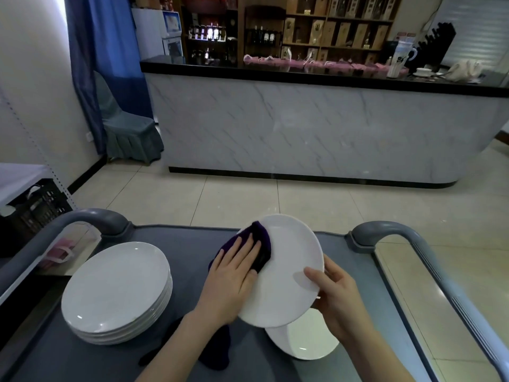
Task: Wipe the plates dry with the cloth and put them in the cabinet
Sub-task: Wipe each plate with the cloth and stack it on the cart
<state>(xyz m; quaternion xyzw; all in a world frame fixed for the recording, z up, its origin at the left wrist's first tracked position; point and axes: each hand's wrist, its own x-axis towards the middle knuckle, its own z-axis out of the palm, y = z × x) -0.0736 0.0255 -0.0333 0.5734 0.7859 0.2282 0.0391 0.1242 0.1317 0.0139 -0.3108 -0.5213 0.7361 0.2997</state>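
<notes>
A white plate (289,260) is tilted up above the grey cart top (179,244). My right hand (333,296) grips its lower right rim, thumb on the face. A dark purple cloth (261,238) lies against the plate's left side, and my left hand (234,274) presses flat on it with fingers spread. On the left of the cart sits a stack of several white plates (115,290). Another white plate (308,340) rests on the cart under the held one. A second dark cloth (214,351) lies beneath my left forearm.
The cart has raised grey handles at the left (91,219) and right (385,230). Tiled floor stretches ahead to a marble-fronted counter (303,128) with shelves behind. A black crate (33,208) stands at the left, and a covered chair (129,130) near a blue curtain.
</notes>
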